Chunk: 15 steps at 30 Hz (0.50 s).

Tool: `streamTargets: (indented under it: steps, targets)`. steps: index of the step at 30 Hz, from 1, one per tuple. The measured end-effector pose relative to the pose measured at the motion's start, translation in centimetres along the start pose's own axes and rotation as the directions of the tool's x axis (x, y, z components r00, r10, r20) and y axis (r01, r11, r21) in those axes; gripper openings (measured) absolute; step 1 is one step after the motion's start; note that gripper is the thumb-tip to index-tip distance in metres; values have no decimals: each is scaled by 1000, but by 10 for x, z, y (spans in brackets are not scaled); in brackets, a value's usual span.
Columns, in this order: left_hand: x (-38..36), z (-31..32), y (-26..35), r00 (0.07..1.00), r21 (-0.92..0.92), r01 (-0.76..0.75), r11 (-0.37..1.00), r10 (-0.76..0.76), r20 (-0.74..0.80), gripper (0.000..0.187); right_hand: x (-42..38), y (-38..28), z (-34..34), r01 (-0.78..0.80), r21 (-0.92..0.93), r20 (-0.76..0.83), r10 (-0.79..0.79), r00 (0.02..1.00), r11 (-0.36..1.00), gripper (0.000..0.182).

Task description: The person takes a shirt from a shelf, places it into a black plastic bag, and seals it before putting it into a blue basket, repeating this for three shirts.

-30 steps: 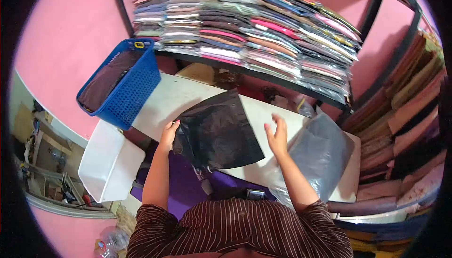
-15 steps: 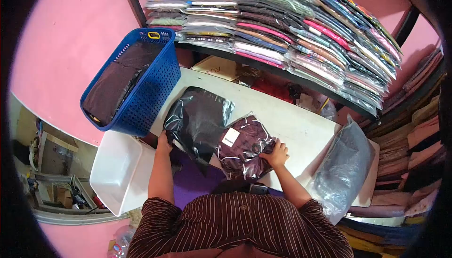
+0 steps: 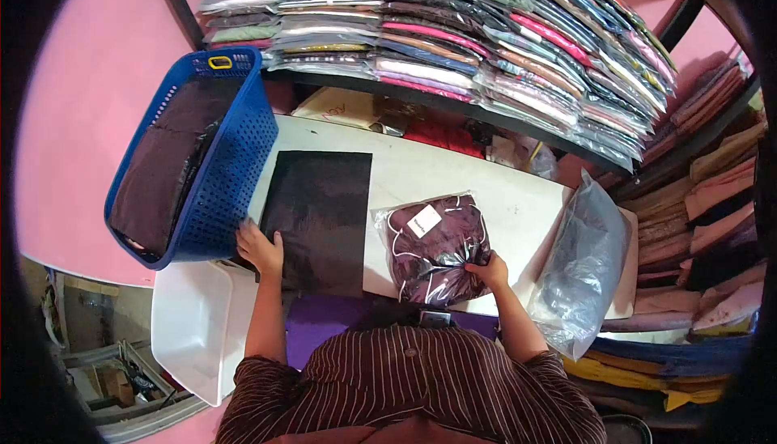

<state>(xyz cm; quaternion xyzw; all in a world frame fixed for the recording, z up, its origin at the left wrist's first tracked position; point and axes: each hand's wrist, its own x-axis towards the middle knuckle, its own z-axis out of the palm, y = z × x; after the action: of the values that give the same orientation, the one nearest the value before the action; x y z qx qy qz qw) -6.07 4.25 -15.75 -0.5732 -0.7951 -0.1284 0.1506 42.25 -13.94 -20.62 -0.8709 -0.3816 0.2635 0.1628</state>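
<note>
The right hand grasps the clothes packet by its right edge; the black bag lies lengthwise near-to-far on the table, just right of the left hand, fingers loose.

The person's right hand grips the right edge of a clear packet of maroon cloth on the white bench. The left hand, thumb apart from fingers, is at the left edge of a flat black bag, near a blue basket holding dark cloth.
</note>
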Motion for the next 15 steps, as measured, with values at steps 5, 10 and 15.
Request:
streamTargets:
  steps: [5,10,15]
  targets:
    - [-55,-1,85,795,-789,-275,550,591,135,34,16,10,8,34,210,-49,-24,998,977,74]
    - [-139,43,162,176,-684,396,613,680,712,46,35,-10,5,39,549,121,-125,985,835,60]
    - [-140,-19,209,19,-439,783,440,689,725,58,22,-43,2,248,266,176,-300,937,931,67]
